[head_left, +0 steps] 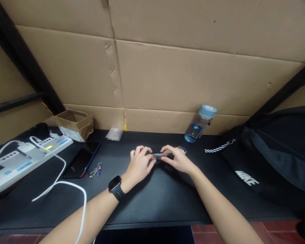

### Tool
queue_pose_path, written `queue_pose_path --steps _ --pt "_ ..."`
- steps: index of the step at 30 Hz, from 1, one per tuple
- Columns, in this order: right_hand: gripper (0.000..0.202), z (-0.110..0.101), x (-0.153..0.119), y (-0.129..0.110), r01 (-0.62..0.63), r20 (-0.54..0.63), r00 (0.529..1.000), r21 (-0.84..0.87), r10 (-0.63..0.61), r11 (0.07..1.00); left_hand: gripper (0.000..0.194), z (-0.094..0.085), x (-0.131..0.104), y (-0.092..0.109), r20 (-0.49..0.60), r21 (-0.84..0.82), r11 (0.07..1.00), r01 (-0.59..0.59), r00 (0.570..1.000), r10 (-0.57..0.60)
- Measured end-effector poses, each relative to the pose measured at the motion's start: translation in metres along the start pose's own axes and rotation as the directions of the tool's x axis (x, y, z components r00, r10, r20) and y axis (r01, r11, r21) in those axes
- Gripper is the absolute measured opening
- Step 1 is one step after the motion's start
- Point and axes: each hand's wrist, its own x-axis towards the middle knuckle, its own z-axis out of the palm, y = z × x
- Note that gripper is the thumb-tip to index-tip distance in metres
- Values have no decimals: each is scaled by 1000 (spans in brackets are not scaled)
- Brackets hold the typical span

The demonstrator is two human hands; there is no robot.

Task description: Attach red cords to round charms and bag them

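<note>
Over the middle of the black table, both hands meet at a small dark object in clear, shiny plastic; its kind cannot be made out. My left hand, with a black watch on the wrist, grips the object's left end between thumb and fingers. On the right end, the thumb and fingertips of my right hand are closed. Fingers cover much of the object. Just behind my right hand, a small round clear item lies partly hidden.
A water bottle stands at the back right, near a black bag with a striped strap. To the left are a tablet, a keychain, power strips, a white cable, an open cardboard box and a plastic packet.
</note>
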Motion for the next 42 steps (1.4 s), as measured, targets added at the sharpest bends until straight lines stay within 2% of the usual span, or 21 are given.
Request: queue_pose_path --steps 4,7,10,12,14,15,16,19,21,23,25,31,38,42 --pt "31 8 11 2 -47 -123 989 269 82 962 22 -6 12 -11 -42 -143 976 165 984 -172" --pt "49 18 31 7 -68 -111 987 377 119 924 23 -10 22 -26 -54 -220 937 270 956 -288" --pt "48 28 62 7 -107 -123 977 422 174 900 26 -13 30 -47 -76 -229 902 366 917 -392" --pt "51 35 88 6 -173 -139 961 373 239 912 29 -15 32 -62 -122 -165 896 413 893 -434" --pt "49 44 113 4 -291 -172 931 178 321 940 31 -16 32 -76 -172 -56 894 444 878 -447" --pt "47 48 124 4 -360 -189 912 55 364 931 30 -17 31 -82 -185 2 892 452 877 -444" --pt "46 52 135 4 -393 -200 901 3 385 920 28 -17 30 -87 -189 58 888 456 879 -438" --pt "45 63 155 7 -443 -214 883 -89 418 892 25 -17 26 -94 -139 172 897 407 911 -387" --pt "44 69 162 10 -453 -216 882 -150 418 879 32 -14 25 -95 -61 197 938 284 959 -278" --pt "41 73 164 12 -439 -212 893 -218 397 872 37 -9 25 -95 18 186 970 155 987 -161" --pt "37 77 163 12 -409 -207 909 -290 360 865 40 -5 25 -95 65 167 980 111 990 -124" --pt "22 84 157 7 -296 -202 953 -465 226 834 47 1 28 -102 79 102 976 193 976 -201" --pt "31 84 159 5 -179 -123 983 -533 133 827 50 5 30 -111 99 88 958 272 955 -280" --pt "34 82 154 4 -164 -110 986 -524 124 836 46 -2 31 -104 30 76 964 254 966 -256"
